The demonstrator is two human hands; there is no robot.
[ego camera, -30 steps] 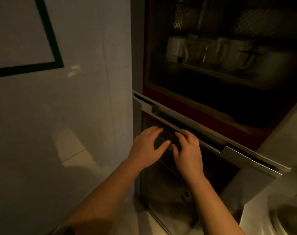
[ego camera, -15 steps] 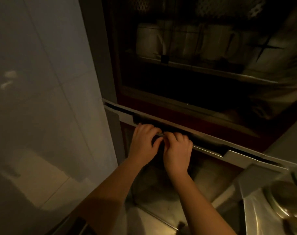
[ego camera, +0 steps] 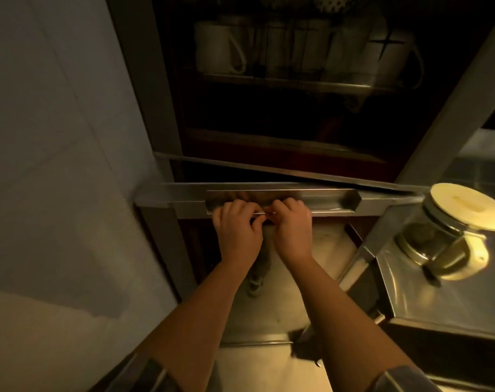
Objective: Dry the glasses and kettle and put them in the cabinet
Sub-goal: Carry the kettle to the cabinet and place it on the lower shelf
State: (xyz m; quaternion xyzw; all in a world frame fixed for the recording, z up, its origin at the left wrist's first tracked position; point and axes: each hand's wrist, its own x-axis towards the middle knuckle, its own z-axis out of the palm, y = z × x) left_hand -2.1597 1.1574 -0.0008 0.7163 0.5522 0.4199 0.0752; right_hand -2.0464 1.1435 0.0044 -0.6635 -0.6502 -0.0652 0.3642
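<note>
Where fingers lay flat before, left hand (ego camera: 238, 233) and right hand (ego camera: 290, 229) now grip the handle (ego camera: 325, 200).

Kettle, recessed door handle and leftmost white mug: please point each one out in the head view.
Kettle (ego camera: 438, 239): head view, on its glass body below the lid.
Recessed door handle (ego camera: 334, 200): head view, on the trough right of the hands.
Leftmost white mug (ego camera: 212, 46): head view, on its side wall.

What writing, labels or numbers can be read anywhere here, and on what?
None can be read.
The black cross on the cabinet's glass door, in front of the mugs, is a mark, not a word.
The kettle on the counter shows no label.
</note>
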